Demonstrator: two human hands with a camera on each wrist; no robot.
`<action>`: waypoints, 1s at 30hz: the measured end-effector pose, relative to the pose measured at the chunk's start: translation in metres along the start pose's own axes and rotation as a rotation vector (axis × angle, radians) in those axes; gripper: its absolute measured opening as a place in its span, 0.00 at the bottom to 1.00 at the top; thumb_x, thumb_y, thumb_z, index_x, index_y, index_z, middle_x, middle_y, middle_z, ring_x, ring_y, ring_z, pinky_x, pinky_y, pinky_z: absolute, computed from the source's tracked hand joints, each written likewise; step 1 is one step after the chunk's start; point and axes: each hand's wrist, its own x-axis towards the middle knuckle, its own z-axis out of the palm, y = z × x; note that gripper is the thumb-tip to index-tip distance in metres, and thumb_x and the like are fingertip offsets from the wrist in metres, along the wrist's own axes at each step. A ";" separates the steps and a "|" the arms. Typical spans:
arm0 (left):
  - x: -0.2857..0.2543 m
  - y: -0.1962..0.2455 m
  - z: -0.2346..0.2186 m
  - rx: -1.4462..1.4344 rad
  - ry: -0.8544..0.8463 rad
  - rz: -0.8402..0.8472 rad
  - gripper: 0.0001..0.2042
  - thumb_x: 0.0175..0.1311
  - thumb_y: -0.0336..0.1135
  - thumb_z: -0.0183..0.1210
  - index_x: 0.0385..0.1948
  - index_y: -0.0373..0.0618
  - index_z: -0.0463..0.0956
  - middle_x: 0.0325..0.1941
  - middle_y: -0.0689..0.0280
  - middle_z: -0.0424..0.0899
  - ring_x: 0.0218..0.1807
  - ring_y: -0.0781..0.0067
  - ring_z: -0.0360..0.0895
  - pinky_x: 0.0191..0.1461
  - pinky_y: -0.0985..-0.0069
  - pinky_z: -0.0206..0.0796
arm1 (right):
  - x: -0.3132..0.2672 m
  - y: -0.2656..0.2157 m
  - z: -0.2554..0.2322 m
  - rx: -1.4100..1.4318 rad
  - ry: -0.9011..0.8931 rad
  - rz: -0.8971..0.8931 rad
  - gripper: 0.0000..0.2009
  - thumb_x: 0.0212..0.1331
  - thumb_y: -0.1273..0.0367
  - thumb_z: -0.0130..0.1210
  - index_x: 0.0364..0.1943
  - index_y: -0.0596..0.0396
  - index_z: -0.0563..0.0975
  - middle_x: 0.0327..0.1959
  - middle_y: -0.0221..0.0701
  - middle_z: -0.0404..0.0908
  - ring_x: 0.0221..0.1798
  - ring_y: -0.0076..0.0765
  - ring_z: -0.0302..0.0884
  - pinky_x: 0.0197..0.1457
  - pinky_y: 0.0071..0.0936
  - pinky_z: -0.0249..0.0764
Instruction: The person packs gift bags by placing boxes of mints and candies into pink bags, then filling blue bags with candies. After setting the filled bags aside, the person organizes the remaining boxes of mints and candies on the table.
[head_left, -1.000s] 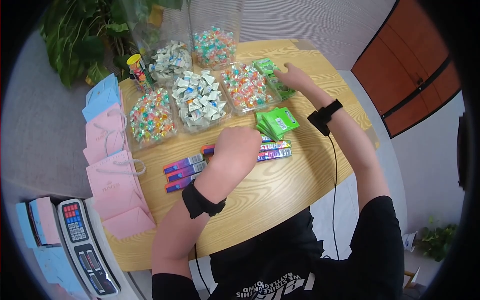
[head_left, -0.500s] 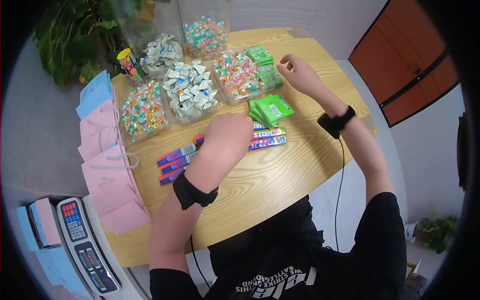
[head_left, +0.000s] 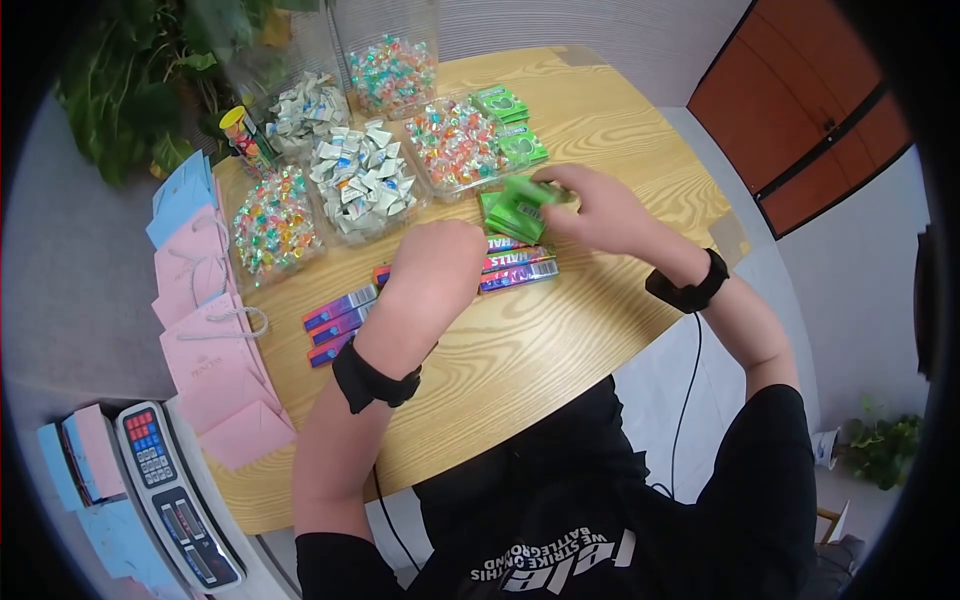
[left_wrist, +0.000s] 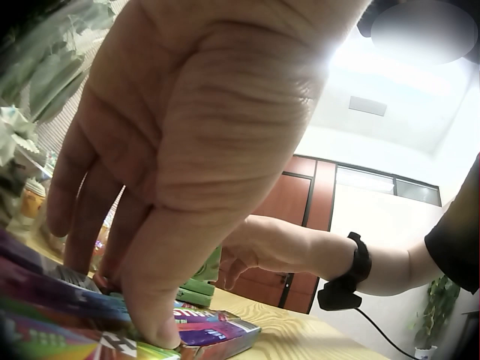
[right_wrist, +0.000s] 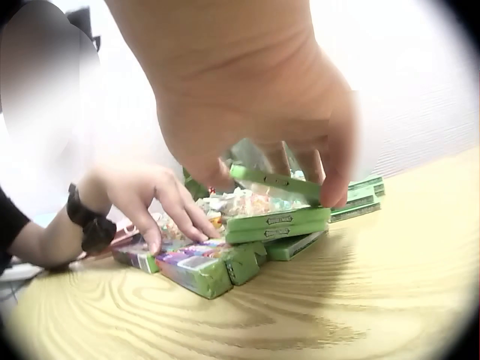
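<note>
My right hand (head_left: 603,212) pinches a flat green candy box (right_wrist: 274,182) between thumb and fingers, tilted just over a small pile of similar green boxes (right_wrist: 279,223). In the head view this box is blurred. My left hand (head_left: 437,265) rests on rows of Halls candy sticks (head_left: 518,275), to the left of the pile. Its thumb and fingers reach down onto their wrappers with fairly straight fingers, as the right wrist view shows. The hand covers the middle of the rows. Purple-and-orange candy sticks (head_left: 338,325) lie nearer the left forearm.
Clear tubs of wrapped candies (head_left: 455,145) and white-wrapped sweets (head_left: 362,185) stand along the back. Beside them are more green boxes (head_left: 520,145) and a yellow-capped tube (head_left: 240,130). Pink paper bags (head_left: 215,345) line the left edge, near a scale (head_left: 175,500).
My right hand has come from the green boxes at the back toward the nearer pile, now with a green box in its fingers. The left hand stays on the candy sticks; the head view has shifted slightly.
</note>
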 end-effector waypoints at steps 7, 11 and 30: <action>0.001 -0.001 0.001 0.000 0.010 0.015 0.12 0.44 0.31 0.69 0.30 0.38 0.80 0.35 0.53 0.81 0.43 0.50 0.79 0.46 0.60 0.71 | 0.012 0.082 -0.020 0.537 0.020 0.561 0.18 0.65 0.57 0.45 0.46 0.57 0.77 0.35 0.29 0.79 0.38 0.28 0.77 0.36 0.23 0.72; 0.003 -0.003 0.005 0.007 0.013 0.028 0.12 0.44 0.32 0.69 0.30 0.38 0.80 0.35 0.54 0.81 0.44 0.52 0.78 0.47 0.61 0.71 | 0.002 0.105 -0.020 0.153 -0.154 0.699 0.23 0.61 0.51 0.49 0.46 0.57 0.77 0.38 0.36 0.80 0.42 0.34 0.78 0.43 0.31 0.72; 0.003 -0.009 0.014 0.063 0.150 0.128 0.04 0.49 0.26 0.59 0.25 0.40 0.82 0.30 0.54 0.84 0.36 0.55 0.83 0.40 0.64 0.75 | 0.051 0.046 -0.013 -0.132 0.108 0.355 0.27 0.45 0.52 0.59 0.49 0.50 0.73 0.45 0.42 0.77 0.48 0.49 0.76 0.50 0.39 0.74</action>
